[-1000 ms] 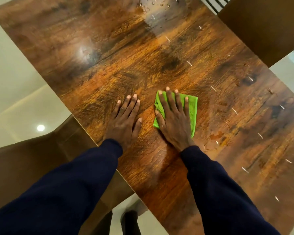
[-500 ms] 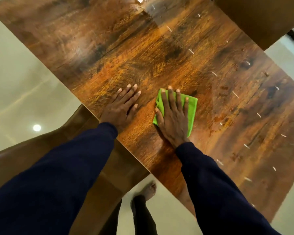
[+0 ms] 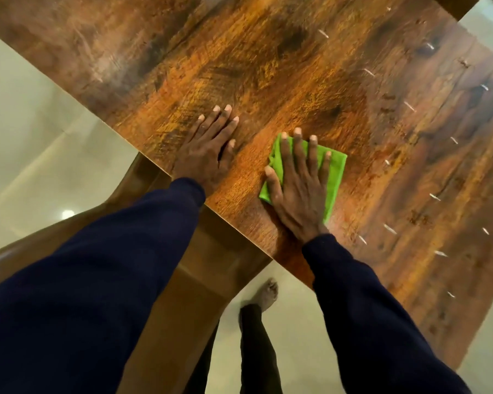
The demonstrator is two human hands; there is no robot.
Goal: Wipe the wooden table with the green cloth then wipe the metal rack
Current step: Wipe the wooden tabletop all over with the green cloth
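Two hands lie flat on the table (image 3: 296, 66). The right hand (image 3: 299, 191), fingers straight and spread, presses the green cloth (image 3: 335, 172) against the wood close to the table's near edge. The folded cloth shows past the fingertips and along the hand's outer side. The left hand (image 3: 208, 149) rests bare on the table near that same edge, fingers straight and close together, holding nothing; it looks like a brace. I judge this to be the first step, wiping the table, and only partly done: pale flecks (image 3: 390, 228) dot the table's right part. The next move likely calls for sliding the cloth under even pressure toward those flecks. No metal rack is in view.
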